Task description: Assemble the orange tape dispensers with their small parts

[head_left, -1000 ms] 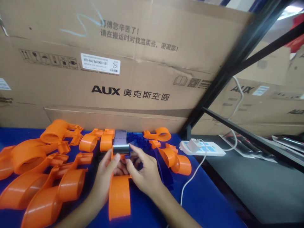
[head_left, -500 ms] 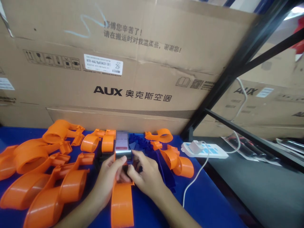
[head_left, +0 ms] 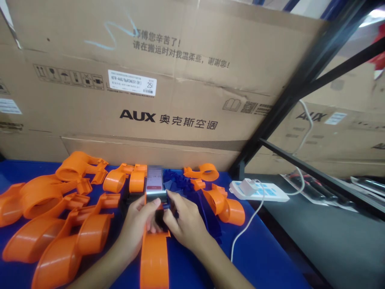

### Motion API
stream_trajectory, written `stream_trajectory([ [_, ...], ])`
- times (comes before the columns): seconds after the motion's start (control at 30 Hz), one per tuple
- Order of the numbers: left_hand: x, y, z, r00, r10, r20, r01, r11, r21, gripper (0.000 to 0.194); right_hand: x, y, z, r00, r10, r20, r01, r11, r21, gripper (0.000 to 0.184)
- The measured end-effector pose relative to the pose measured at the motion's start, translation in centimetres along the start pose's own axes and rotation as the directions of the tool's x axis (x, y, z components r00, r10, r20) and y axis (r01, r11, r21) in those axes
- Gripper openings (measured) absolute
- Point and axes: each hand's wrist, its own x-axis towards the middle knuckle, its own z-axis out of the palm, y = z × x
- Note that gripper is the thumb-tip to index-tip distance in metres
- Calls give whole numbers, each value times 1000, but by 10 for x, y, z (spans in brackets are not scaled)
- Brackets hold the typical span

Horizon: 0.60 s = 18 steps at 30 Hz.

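Between my hands is an orange plastic tape dispenser (head_left: 155, 261), its wide curved end pointing down toward me. A dark, shiny part with a silvery strip (head_left: 156, 196) shows at its far end. My left hand (head_left: 141, 218) is closed around the dispenser's arm, thumb on top near the strip. From the other side, my right hand (head_left: 188, 220) grips the same end with bent thumb and index finger. What its fingertips press is partly hidden. Just behind stands a phone (head_left: 154, 178) with a lit screen. A pile of dark blue pieces (head_left: 177, 180) lies beyond my right hand.
Several orange dispensers (head_left: 57, 257) crowd the left of the blue tabletop (head_left: 255, 257); others (head_left: 231, 210) lie to the right. A white power strip (head_left: 270, 192) with a cable sits by a black metal frame (head_left: 288, 88). Large cardboard boxes (head_left: 186, 92) stand behind.
My right thumb and fingers have shifted slightly at the dispenser's far end. My left hand keeps its grip. The view has moved very slightly.
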Motion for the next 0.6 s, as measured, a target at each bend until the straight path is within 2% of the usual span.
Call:
stream_trajectory([
  [0.23,0,1,-1,999,-29,22,31,998,-60,43,-1,3,2,1000,-1,-25,2,999,44,38],
  [0.3,1,3,-1,993,-104,53,110,983,-145,49,-1,5,4,999,3,-46,0,997,83,41],
  [0.37,1,7,-1,966,-226,128,253,926,-281,54,0,7,6,999,-6,-47,11,994,111,45],
  [0.43,1,11,0,938,-298,177,346,831,-435,50,1,8,8,999,-23,-29,26,993,111,46],
  [0.5,1,16,2,938,-307,163,344,762,-549,37,2,9,9,999,-36,-24,38,995,95,46],
  [0.6,0,18,5,941,-312,130,329,757,-565,23,3,11,9,998,-55,-39,57,997,54,45],
])
